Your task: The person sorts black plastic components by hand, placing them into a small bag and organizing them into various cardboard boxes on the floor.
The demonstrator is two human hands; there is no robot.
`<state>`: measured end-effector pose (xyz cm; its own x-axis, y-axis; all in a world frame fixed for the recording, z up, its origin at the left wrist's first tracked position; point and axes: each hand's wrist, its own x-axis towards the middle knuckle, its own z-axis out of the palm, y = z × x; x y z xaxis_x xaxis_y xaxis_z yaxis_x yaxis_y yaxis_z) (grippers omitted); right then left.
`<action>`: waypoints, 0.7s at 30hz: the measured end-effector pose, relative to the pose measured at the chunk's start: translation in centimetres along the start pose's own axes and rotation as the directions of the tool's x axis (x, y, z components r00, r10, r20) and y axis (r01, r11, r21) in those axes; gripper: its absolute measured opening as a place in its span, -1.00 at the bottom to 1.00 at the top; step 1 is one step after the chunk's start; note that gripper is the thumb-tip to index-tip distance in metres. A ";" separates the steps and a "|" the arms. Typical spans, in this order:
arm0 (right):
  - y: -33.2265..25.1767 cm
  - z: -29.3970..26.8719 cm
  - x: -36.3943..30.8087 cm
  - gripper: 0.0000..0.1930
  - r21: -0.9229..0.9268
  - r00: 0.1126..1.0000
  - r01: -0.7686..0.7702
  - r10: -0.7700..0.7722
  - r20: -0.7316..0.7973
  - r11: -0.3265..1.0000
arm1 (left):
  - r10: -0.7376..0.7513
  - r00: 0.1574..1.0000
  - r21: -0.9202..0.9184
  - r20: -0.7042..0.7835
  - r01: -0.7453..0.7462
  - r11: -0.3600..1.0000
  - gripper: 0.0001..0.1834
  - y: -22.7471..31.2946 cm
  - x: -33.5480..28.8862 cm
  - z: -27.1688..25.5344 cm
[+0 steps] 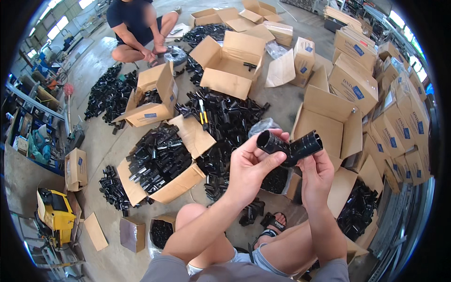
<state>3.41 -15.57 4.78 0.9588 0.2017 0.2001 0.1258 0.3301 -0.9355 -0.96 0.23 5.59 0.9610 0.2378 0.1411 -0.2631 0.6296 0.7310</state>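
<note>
Up in front of my chest I hold a black pipe fitting (pixel 304 146) with two tube ends that meet at an angle. My left hand (pixel 249 167) grips its left tube, thumb across the front. The fingers of my right hand (pixel 315 176) pinch it from below, near the right tube. Behind my hands, a heap of similar black fittings (pixel 225 117) covers the floor, with a yellow-handled cutter (pixel 203 113) on top. An open carton (pixel 181 185) full of black pieces stands left of my left hand.
An open cardboard box (pixel 324 124) stands right of my hands, before stacked cartons (pixel 352 84). Another person (pixel 136 33) sits on the floor at the far left, near more black parts. Small boxes (pixel 132 234) and a yellow machine (pixel 56 216) are at the near left.
</note>
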 end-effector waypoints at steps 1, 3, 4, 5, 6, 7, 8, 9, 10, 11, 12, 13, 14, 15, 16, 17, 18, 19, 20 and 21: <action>0.1 -0.1 -0.1 -0.87 0.028 1.000 0.007 -0.007 0.025 1.000 | 0.002 1.000 -0.003 -0.004 -0.002 1.000 -0.50 0.1 -0.1 -0.1; 0.0 -0.5 -0.4 -0.86 0.042 0.999 0.000 -0.002 0.032 0.999 | -0.007 1.000 -0.009 0.004 0.007 1.000 -0.51 -0.2 -0.4 0.1; -0.2 -0.7 -0.3 -0.86 0.066 0.999 0.004 -0.007 0.046 0.998 | -0.003 1.000 -0.006 0.017 0.003 1.000 -0.51 0.0 -0.3 0.3; -0.3 -0.9 -0.2 -0.86 0.073 0.999 0.014 -0.018 0.047 0.997 | -0.016 1.000 0.003 0.025 0.016 1.000 -0.51 -0.1 -0.4 0.4; -0.5 -1.3 -0.3 -0.86 0.059 0.999 0.003 -0.006 0.048 0.998 | -0.014 0.999 0.010 0.034 0.014 1.000 -0.51 -0.2 -0.4 0.6; -0.6 -1.5 -0.2 -0.86 0.044 0.999 -0.009 0.007 0.050 0.999 | -0.033 0.999 0.000 0.027 0.033 0.999 -0.51 -0.2 -0.3 0.8; -0.6 -1.5 0.1 -0.86 0.050 0.999 -0.002 -0.001 0.048 0.999 | -0.052 0.998 -0.010 0.019 0.052 0.999 -0.51 -0.2 -0.1 1.0; -0.5 -1.5 -0.2 -0.86 0.051 0.999 -0.005 0.002 0.055 0.999 | -0.067 0.998 -0.023 -0.001 0.067 0.997 -0.51 -0.6 -0.3 0.9; -0.3 -1.6 -0.5 -0.86 0.051 0.998 -0.010 0.006 0.062 0.999 | -0.050 0.999 -0.009 -0.014 0.050 0.999 -0.52 -0.7 -0.4 0.7; -0.2 -1.5 -0.5 -0.86 0.037 0.998 -0.028 0.025 0.062 0.999 | -0.043 0.999 -0.008 -0.015 0.043 0.999 -0.53 -0.4 0.0 0.2; 0.0 -0.9 -0.1 -0.86 0.050 0.997 -0.029 0.026 0.074 0.998 | -0.025 1.000 0.004 -0.007 0.025 1.000 -0.53 0.1 0.5 -0.2; 0.2 -0.4 0.1 -0.87 0.063 0.996 -0.033 0.027 0.089 0.997 | -0.037 0.999 -0.005 -0.023 0.037 0.999 -0.54 0.1 0.1 -0.5; 0.1 -0.5 -0.3 -0.87 0.059 0.994 -0.040 0.034 0.101 0.997 | -0.030 0.999 -0.010 -0.035 0.030 1.000 -0.54 -0.4 -0.4 -0.7; -0.4 -0.3 -0.4 -0.87 0.008 0.996 -0.068 0.067 0.061 0.998 | -0.048 0.999 0.018 -0.024 0.049 0.999 -0.54 -0.1 -0.5 -0.6; -0.8 -0.2 -0.5 -0.88 -0.035 0.996 -0.093 0.093 0.010 0.995 | -0.072 0.997 0.055 -0.007 0.072 0.996 -0.54 0.0 -0.3 -0.4; -1.2 -0.5 -0.6 -0.89 -0.064 0.999 -0.054 0.054 -0.008 0.996 | -0.104 0.994 0.060 -0.013 0.105 0.993 -0.52 -0.2 -0.1 0.1; -1.4 -0.9 -0.5 -0.90 -0.089 1.000 -0.017 0.015 -0.022 0.996 | -0.115 0.993 0.059 0.000 0.114 0.992 -0.51 0.0 0.0 0.8; -1.4 -1.1 -0.6 -0.91 -0.065 0.999 -0.009 0.007 -0.034 0.998 | -0.130 0.992 0.029 0.005 0.129 0.991 -0.52 -0.1 -0.1 0.9; -1.3 -0.8 -0.6 -0.91 -0.047 0.999 -0.008 0.006 -0.046 0.999 | -0.146 0.989 0.000 0.011 0.146 0.989 -0.52 0.1 -0.1 0.9; -1.2 -0.5 -0.8 -0.92 -0.017 0.999 -0.016 0.015 -0.048 1.000 | -0.137 0.991 -0.010 0.004 0.137 0.990 -0.54 0.0 -0.3 0.8</action>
<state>2.59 -16.55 5.58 0.9717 0.1620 0.1718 0.1149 0.3110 -0.9435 -1.19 -0.42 6.08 0.9884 0.1461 0.0423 -0.1296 0.6640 0.7365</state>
